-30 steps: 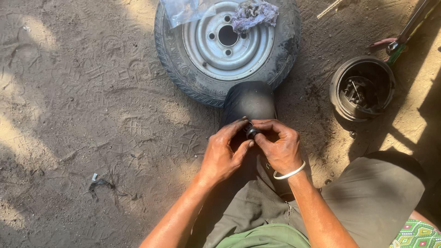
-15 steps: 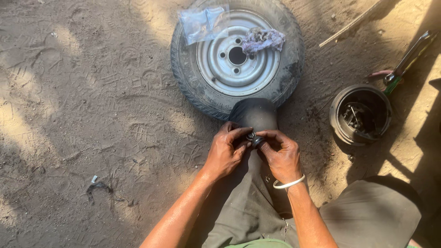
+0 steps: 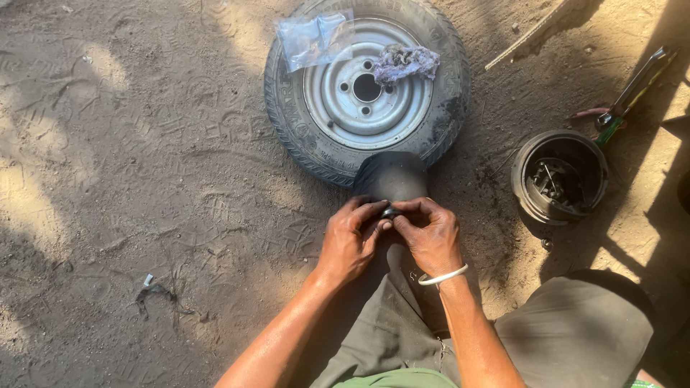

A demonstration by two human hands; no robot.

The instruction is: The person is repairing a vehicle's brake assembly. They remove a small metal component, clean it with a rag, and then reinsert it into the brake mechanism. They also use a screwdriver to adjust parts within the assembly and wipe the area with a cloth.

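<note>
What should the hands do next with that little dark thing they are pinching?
Probably keep pinching and turn it gently: both the left hand and right hand grip the small dark part at their fingertips, right above the black rubber tube.

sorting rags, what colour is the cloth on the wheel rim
Pale purple-grey cloth, clearest in the head view.

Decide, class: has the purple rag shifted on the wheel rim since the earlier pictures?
No. The purple rag still lies on the wheel rim's upper right, beside the hub hole; only the camera moved.

Item: small dark round metal part [image 3: 389, 213], mostly hidden; you pinched it between both hands' fingertips, just in front of the black rubber-covered knee, near the tyre.
</note>
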